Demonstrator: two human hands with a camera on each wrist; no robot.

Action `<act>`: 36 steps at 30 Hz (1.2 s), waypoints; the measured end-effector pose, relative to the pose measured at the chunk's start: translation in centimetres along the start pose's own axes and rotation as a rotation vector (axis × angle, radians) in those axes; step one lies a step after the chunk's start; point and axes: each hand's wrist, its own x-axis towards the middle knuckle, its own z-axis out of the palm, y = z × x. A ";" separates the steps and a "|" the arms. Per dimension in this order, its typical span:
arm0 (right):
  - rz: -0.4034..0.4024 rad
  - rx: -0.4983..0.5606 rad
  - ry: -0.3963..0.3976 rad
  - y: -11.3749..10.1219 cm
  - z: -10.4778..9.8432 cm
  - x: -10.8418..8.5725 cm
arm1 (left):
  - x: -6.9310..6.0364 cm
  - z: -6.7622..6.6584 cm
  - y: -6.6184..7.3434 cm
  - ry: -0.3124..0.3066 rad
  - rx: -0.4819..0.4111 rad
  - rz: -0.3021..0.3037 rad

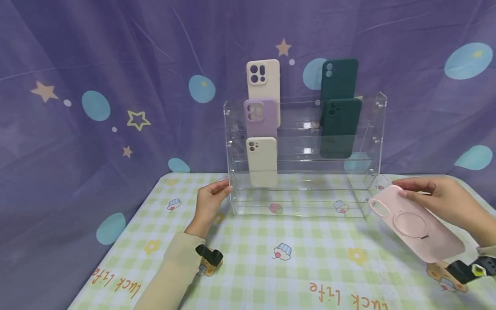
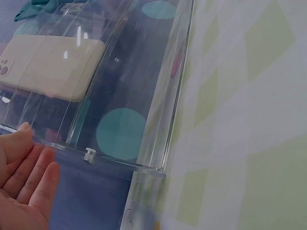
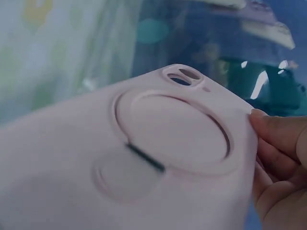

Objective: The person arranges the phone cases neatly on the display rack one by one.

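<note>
My right hand (image 1: 445, 202) pinches a pink phone case (image 1: 416, 228) along its edge near the camera cutout, to the right of the clear acrylic display rack (image 1: 302, 189). The case tilts, and its raised ring (image 3: 172, 129) faces up in the right wrist view. My left hand (image 1: 211, 200) holds the rack's left side edge between thumb and fingers. In the rack's left column stand a white phone case (image 1: 273, 84), a purple phone case (image 1: 267, 120) and a cream phone case (image 1: 263, 163). Two dark green phone cases, one behind (image 1: 341, 77) and one in front (image 1: 339, 129), overlap at the right.
A green-checked tablecloth (image 1: 252, 267) with printed cupcakes and flowers covers the table under the rack. A purple curtain (image 1: 135, 51) with stars and blue ovals hangs behind. Several clear tiers cross the rack between its side panels.
</note>
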 end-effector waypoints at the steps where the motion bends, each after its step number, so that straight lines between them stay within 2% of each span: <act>1: 0.006 0.013 0.010 -0.6 -0.3 0.3 | 0.0 0.0 0.0 0.003 0.001 0.003; 8: 0.089 0.124 0.087 -4.7 -1.7 2.4 | -0.1 0.1 0.1 0.005 -0.001 0.014; 13: 0.104 0.210 0.155 -7.6 -1.9 4.3 | 0.0 0.2 0.2 0.009 0.004 0.012; 17: 0.092 0.305 0.230 -9.0 -1.9 6.0 | 0.0 0.2 0.3 0.004 -0.002 0.017; 22: 0.004 0.510 0.366 -9.8 -1.6 8.3 | -0.1 0.0 0.2 -0.007 0.012 0.011; 25: -0.048 0.598 0.454 -10.0 -1.2 9.5 | -0.2 -0.2 0.3 -0.012 0.019 0.004; 31: -0.115 0.793 0.573 -9.5 0.0 11.5 | -0.1 0.0 0.2 -0.004 0.008 0.013; 33: -0.115 0.811 0.597 -9.3 0.5 11.9 | -0.2 0.0 0.2 -0.004 0.009 0.015; 36: -0.095 0.779 0.620 -8.9 1.2 12.3 | -0.2 0.1 0.2 0.000 0.004 0.015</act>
